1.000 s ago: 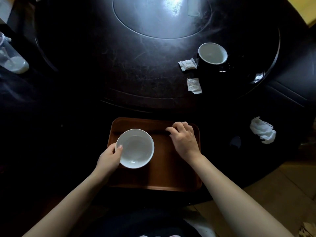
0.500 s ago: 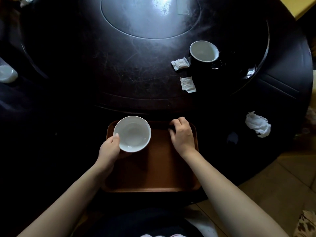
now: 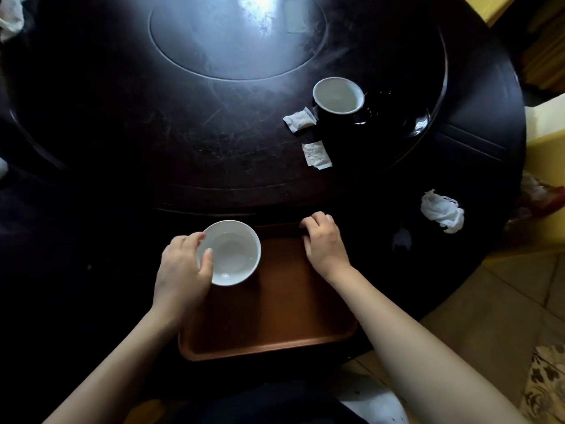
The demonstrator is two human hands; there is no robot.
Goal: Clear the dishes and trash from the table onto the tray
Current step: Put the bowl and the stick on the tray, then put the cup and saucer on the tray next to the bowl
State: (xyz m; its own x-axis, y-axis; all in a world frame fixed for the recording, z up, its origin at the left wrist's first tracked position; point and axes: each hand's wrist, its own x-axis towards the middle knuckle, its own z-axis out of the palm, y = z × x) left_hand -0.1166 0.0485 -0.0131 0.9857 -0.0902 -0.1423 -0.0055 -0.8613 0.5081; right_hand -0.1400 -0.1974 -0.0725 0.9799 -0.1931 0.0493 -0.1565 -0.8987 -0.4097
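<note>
No brand or label can be read anywhere; the lower paper packet carries faint print too small to make out, and the upper paper packet beside the cup shows none. The left hand holds the white bowl by its left rim, thumb over the edge and fingers curled along the outside; the bowl sits at the far left corner of the brown tray, though whether it rests on the tray or is held just above it cannot be told. The right hand has its fingers bent and pressed together over the tray's far right edge, the fingertips hidden in shadow. The black cup with a white inside stands on the dark round table; a black saucer beside it merges with the tabletop. A crumpled white napkin lies well to the right; a pale object at the top left is cut off by the frame.
</note>
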